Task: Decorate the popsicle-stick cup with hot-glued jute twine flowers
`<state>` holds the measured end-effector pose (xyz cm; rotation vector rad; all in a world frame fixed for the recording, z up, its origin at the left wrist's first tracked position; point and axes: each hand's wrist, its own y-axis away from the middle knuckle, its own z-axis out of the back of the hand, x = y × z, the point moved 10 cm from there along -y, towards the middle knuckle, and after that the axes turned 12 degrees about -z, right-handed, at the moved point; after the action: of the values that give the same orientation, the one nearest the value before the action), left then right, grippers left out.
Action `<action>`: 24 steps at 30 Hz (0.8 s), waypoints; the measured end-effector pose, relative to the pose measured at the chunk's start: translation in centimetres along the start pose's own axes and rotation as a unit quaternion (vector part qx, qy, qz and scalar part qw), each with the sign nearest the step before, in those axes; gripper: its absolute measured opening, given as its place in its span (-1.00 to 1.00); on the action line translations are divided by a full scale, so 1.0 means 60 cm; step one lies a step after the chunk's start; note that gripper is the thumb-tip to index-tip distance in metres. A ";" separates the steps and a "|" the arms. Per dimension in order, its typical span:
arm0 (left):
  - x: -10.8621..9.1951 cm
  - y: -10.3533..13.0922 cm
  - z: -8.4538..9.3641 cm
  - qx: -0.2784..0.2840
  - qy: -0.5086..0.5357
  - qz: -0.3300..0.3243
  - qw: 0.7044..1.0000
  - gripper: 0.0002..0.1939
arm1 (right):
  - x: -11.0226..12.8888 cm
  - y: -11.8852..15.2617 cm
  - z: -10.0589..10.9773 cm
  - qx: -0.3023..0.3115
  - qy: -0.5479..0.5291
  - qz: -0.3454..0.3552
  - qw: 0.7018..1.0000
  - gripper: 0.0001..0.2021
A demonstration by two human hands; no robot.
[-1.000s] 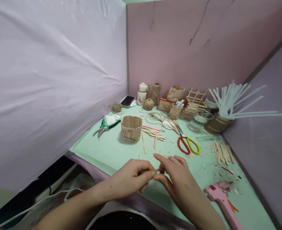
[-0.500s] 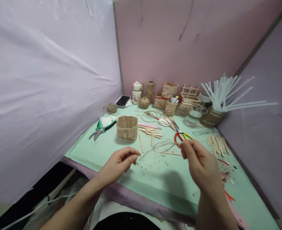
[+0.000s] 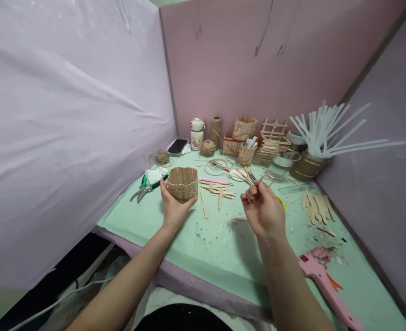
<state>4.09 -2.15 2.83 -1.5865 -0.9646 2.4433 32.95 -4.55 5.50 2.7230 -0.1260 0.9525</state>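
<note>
My left hand (image 3: 174, 209) is wrapped around the near side of a small basket of craft sticks (image 3: 183, 183), thumb at its right and a finger at its left. The basket stands upright on the table. My right hand (image 3: 263, 207) is raised with its fingers pinched together on a thin piece of twine (image 3: 273, 176), whose faint loop trails off beyond the fingertips. Scissors lie behind the right hand, mostly hidden, with a yellow handle (image 3: 280, 202) showing. Green-handled pruning shears (image 3: 146, 190) rest left of the basket.
Loose craft sticks (image 3: 220, 189) and a pink pen (image 3: 214, 181) lie mid-table. A pink glue gun (image 3: 323, 280) is at front right. White glue sticks (image 3: 322, 133) fan out of a brown pot (image 3: 308, 166). A water bowl (image 3: 285, 158) and twine ball (image 3: 208, 147) stand behind.
My left hand has moved up and left from the twine's end to the basket and taken hold of it. My right hand has shifted left and up slightly, turning, still pinching the twine.
</note>
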 end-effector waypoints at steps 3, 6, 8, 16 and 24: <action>-0.003 -0.005 -0.006 -0.014 -0.027 0.006 1.000 0.33 | -0.034 -0.014 0.011 -0.010 0.008 -0.030 0.999 -0.78; -0.006 -0.009 -0.007 -0.029 -0.052 -0.001 0.998 0.34 | -0.049 -0.018 0.019 -0.012 0.016 -0.041 0.999 -0.76; -0.005 -0.010 -0.009 -0.031 -0.059 -0.004 0.998 0.34 | -0.052 -0.016 0.021 -0.010 0.024 -0.038 0.999 -0.75; 0.017 -0.049 -0.008 -0.008 0.120 -0.009 0.993 0.34 | -0.057 -0.011 0.015 0.010 0.067 -0.027 0.997 -0.68; 0.039 -0.111 -0.030 0.142 0.212 -0.026 0.966 0.41 | -0.060 -0.007 0.008 0.016 0.102 -0.020 0.994 -0.69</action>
<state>2.76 4.93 4.04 -1.8343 -0.5492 1.9689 30.51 -4.29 2.80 2.6261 -0.0185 1.2242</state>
